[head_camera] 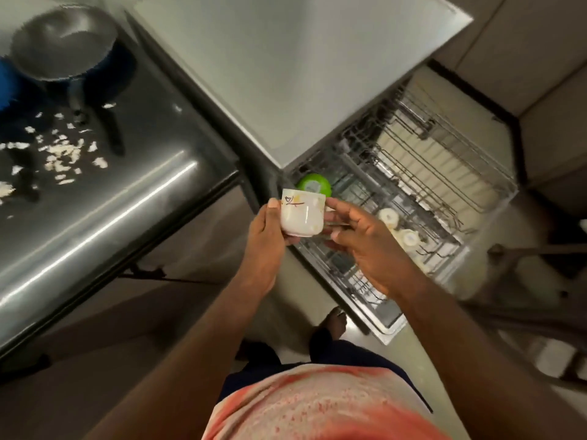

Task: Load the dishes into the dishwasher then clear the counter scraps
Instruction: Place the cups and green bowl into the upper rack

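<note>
You hold a white cup (pixel 302 215) between both hands, above the near edge of the open dishwasher's rack (pixel 413 198). Your left hand (pixel 265 239) has its grip clamped on the cup's left side, thumb up at the rim and fingers curled under the base. Your right hand (pixel 365 246) meets the cup from the other side, fingertips touching its right wall near the rim; its grip is closed on the cup too. The cup is tilted, with a small dark and yellow mark on the side facing you.

In the rack, a green bowl (pixel 314 184) sits upside down just behind the cup, and two pale cups (pixel 400 228) rest in the row to the right of your right hand. The rest of the rack is blurred wire.

On the dark counter (pixel 127 198) to the left, pale scraps (pixel 63 154) lie scattered, well apart from the cup. Behind them stands a grey bowl (pixel 63 42) on something blue, and a dark handle (pixel 111 128) lies just beside the scraps. The view is smeared by motion.
</note>
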